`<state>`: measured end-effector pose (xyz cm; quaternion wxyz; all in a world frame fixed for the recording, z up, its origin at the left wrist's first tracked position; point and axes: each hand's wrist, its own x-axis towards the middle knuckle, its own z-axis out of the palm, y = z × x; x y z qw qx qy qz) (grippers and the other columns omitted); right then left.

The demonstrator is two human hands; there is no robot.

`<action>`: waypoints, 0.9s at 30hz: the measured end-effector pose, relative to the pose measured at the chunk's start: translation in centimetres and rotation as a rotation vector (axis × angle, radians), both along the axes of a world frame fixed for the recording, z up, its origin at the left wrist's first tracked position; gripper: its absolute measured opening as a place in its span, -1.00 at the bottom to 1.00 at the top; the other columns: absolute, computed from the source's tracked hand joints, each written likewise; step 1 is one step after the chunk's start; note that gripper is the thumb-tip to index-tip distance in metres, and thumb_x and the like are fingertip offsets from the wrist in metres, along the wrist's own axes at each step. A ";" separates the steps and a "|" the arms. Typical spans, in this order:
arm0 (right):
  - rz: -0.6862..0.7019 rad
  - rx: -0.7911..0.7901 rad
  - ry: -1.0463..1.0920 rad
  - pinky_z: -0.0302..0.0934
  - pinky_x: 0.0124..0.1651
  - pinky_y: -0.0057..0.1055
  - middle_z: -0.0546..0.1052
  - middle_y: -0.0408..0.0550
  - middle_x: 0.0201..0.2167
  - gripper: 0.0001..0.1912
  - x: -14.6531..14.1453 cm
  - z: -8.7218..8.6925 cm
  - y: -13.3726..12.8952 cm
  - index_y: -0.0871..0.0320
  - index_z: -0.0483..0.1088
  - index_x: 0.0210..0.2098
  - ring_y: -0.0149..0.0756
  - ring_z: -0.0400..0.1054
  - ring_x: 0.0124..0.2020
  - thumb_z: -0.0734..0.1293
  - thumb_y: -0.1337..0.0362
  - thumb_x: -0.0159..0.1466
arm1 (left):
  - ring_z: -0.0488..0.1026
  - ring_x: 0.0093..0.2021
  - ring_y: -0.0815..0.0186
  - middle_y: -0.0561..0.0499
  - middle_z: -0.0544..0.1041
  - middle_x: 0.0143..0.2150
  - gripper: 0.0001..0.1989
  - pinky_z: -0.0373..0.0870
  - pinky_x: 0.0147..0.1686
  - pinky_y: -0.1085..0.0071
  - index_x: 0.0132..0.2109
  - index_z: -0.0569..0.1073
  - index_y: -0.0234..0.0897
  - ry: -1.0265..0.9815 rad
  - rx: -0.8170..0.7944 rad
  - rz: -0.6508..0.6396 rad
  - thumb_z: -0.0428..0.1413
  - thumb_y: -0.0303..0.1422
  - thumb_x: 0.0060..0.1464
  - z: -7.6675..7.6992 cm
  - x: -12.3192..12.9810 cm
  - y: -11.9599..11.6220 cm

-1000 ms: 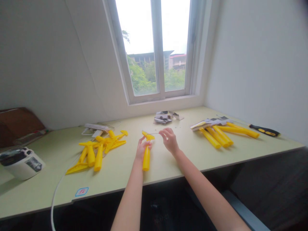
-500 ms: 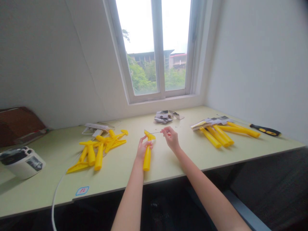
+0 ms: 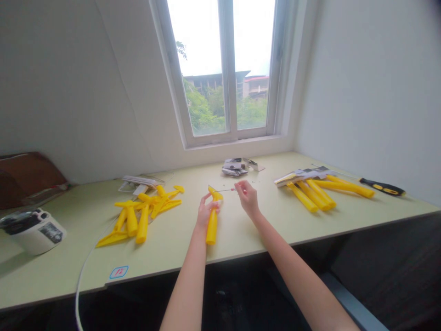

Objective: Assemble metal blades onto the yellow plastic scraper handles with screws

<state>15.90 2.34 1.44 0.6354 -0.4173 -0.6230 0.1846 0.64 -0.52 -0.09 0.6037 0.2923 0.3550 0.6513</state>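
Upright near the table's front edge is a yellow scraper handle (image 3: 211,228), its wide head turned away from me. My left hand (image 3: 206,212) is wrapped around its neck, just below the head. To the right, my right hand (image 3: 247,197) pinches a small screwdriver (image 3: 225,190) with a thin metal shaft and a bit of red by the fingers. The shaft points left, and its tip meets the scraper's head. My fingers cover most of the screwdriver's grip, and any screw there is too small to make out.
Left lies a heap of yellow scraper parts (image 3: 141,225) beside a white cable (image 3: 80,280). A lidded white mug (image 3: 34,234) stands farther left. Blades in packets (image 3: 234,167) lie near the window. At right are several yellow-handled scrapers (image 3: 312,195) and a larger black-and-yellow screwdriver (image 3: 382,186).
The right hand has shifted very slightly right, showing a little more red near its fingers. The screwdriver tip still meets the scraper's head. The left hand keeps its hold.
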 end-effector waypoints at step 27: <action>0.131 0.000 0.023 0.12 -0.47 -0.49 0.37 -0.14 -0.48 -0.89 0.0 -0.4 0.3 0.14 0.20 -0.38 -0.39 0.27 -0.49 0.15 0.22 0.16 | 0.26 -0.65 0.48 0.18 0.34 -0.61 -0.37 0.11 -0.59 0.55 -0.05 0.20 -0.24 0.029 0.027 0.005 0.18 -0.55 -0.38 -0.3 0.0 0.2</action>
